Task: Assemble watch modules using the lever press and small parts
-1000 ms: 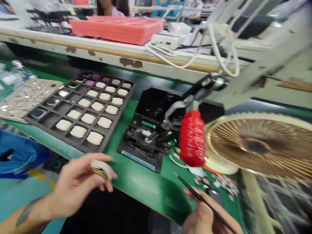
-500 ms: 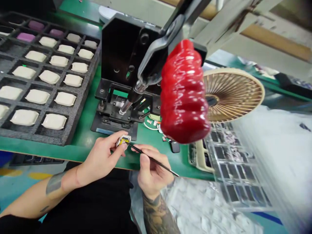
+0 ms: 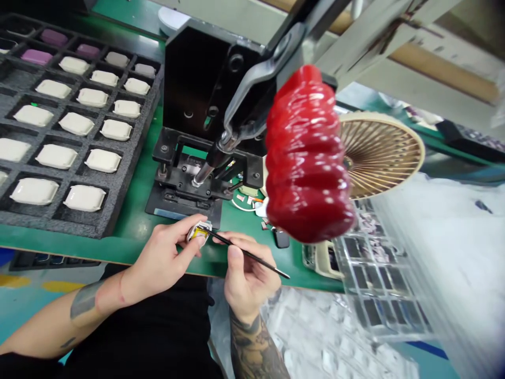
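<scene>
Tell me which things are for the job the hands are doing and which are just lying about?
Seems part of the job:
white-and-yellow piece in the left hand
thin black tool in the right hand
maybe the tray of white pieces
maybe the red-handled press

Probably just lying about:
fan
small black object

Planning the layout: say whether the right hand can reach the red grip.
Probably yes: nothing visible stands between the right hand and the red grip, though that hand holds a thin black tool.
</scene>
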### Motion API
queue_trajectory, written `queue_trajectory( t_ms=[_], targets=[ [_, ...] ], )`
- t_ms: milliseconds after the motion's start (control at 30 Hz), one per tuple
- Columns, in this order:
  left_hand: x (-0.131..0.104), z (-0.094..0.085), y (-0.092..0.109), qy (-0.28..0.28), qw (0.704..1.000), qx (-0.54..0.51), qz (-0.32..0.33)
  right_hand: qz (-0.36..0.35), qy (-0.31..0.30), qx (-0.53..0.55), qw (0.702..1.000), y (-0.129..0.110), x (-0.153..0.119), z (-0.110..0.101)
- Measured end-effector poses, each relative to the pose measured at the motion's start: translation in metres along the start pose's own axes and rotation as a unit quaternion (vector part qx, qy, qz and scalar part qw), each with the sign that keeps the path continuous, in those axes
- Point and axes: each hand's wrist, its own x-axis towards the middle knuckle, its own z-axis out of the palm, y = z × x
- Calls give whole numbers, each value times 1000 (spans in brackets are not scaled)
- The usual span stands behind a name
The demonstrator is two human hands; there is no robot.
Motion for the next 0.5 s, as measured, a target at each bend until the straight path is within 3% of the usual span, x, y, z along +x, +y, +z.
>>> queue_trajectory(
  t_ms=[200,300,400,500],
  targets=[
    [-1,-2,2,-6,1000,2,-2,83,-22,66,994,2,4,-7],
    [0,-1,5,5,1000,-26,-3,74,-49,112,990,1,5,-9],
    [1,1,8,36,996,-85,-12,12,28,108,994,1,4,-5],
    [1,1,8,51,989,-140,-22,13,95,64,993,3,3,-1]
  ],
)
